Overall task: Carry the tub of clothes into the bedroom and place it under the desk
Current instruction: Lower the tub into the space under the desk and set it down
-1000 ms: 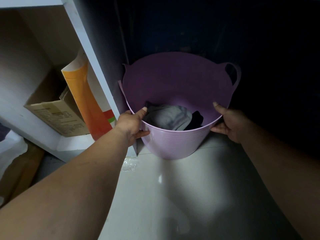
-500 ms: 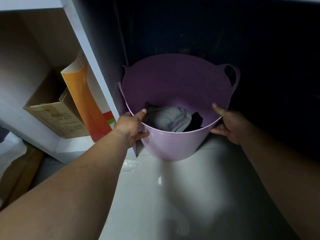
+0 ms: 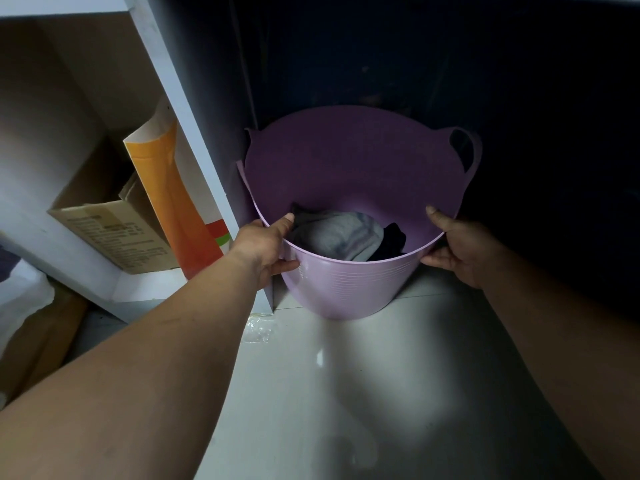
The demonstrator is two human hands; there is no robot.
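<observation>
A lilac plastic tub [image 3: 346, 289] with two loop handles stands on the pale tiled floor in a dark recess, tilted slightly toward me. Grey and dark clothes [image 3: 341, 239] lie at its bottom. My left hand [image 3: 265, 247] grips the near left rim, thumb inside and fingers outside. The near right rim is held the same way by my right hand [image 3: 457, 245]. The tub's left side sits close against a white upright panel [image 3: 180, 109].
Left of the panel is a white shelf compartment holding a cardboard box [image 3: 114, 233] and an orange and white carton [image 3: 180, 199]. A scrap of clear plastic [image 3: 258, 329] lies on the floor by the panel's foot. Dark walls close the recess behind and right.
The tub has shifted very slightly farther into the recess, and both hands keep the same hold on its rim.
</observation>
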